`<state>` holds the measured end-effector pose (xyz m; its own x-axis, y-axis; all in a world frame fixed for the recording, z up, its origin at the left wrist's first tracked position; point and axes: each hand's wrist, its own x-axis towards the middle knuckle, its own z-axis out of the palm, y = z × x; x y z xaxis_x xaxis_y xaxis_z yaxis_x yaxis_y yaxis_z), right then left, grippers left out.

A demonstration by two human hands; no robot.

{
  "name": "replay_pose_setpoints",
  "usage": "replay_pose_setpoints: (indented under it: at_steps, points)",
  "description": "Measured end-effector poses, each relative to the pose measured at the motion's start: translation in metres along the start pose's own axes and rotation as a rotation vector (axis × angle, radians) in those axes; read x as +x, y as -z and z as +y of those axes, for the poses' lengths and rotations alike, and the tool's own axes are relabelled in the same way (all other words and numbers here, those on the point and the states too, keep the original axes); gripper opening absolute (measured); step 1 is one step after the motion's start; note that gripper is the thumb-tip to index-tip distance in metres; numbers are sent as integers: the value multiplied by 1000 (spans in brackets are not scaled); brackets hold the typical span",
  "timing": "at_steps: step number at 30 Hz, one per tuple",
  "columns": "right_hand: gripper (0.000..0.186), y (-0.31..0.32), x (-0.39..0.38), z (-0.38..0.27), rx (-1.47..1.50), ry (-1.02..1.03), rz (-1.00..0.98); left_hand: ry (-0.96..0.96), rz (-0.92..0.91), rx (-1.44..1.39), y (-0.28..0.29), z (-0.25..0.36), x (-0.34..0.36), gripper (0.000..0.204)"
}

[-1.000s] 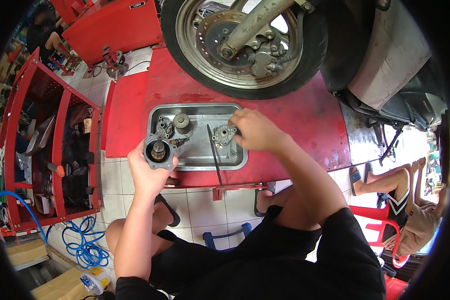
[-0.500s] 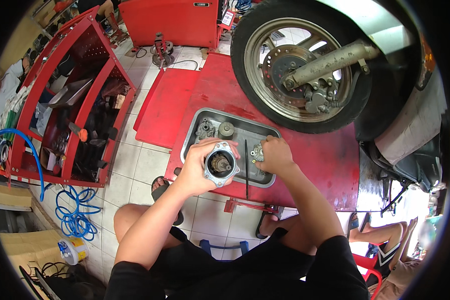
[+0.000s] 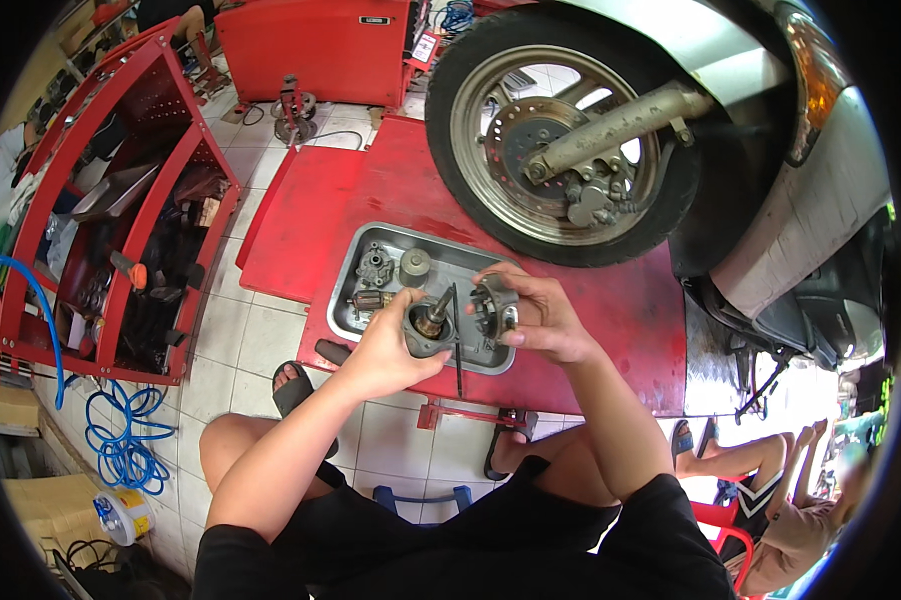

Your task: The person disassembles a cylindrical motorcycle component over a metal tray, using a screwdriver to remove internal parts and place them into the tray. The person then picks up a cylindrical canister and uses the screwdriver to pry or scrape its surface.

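My left hand [image 3: 386, 355] grips a round metal housing [image 3: 423, 342] with a shaft [image 3: 437, 312] standing up inside it. Just to its right, my right hand [image 3: 541, 315] holds a grey metal end cover [image 3: 493, 305] raised over the steel tray [image 3: 382, 232], its dark inner side turned toward the housing; the two pieces are apart. In the tray lie a pump-like casting [image 3: 375, 263], a metal cylinder [image 3: 415, 266] and a cylindrical fitting [image 3: 369, 301], partly beside my left hand. A long black rod [image 3: 460, 370] crosses the tray's front edge.
The tray sits on a red platform [image 3: 301, 210] below a motorcycle front wheel [image 3: 556, 140]. A red tool cart [image 3: 186, 150] and coiled blue hose [image 3: 121, 435] are at left. A seated person [image 3: 801, 520] is at right, and another [image 3: 196, 35] at back left.
My right hand has lifted the cover from the tray and turned it on its side. My left hand has tilted the housing so its shaft points up and rightward.
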<state>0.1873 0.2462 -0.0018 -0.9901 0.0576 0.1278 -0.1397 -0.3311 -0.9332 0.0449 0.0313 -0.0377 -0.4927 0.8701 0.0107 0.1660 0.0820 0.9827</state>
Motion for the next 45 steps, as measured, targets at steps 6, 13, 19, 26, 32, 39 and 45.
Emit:
replay_pose_setpoints:
  at_steps: [6, 13, 19, 26, 32, 39, 45]
  points:
    - [81, -1, -1, 7, 44, -172, 92, -39, 87, 411, -1, 21, -4, 64]
    - [73, 10, 0, 21, 148, -162, 68, -19, 78, 609, 5, 42, -7, 62]
    - [76, -4, 6, 18, -258, -48, 10, 71, 32, 638, 9, 41, -6, 58]
    - [72, -18, 10, -7, -900, 196, -77, 81, 5, 665, 12, 42, -9, 62]
    - [75, -21, 3, -2, -739, 152, -27, 57, -31, 669, 11, 43, -11, 59]
    - [76, -24, -4, 4, -716, 120, 18, 0, 16, 749, 9, 41, -15, 58]
    - [73, -28, -3, 0, -746, 199, -7, 4, 21, 734, 9, 42, -16, 59]
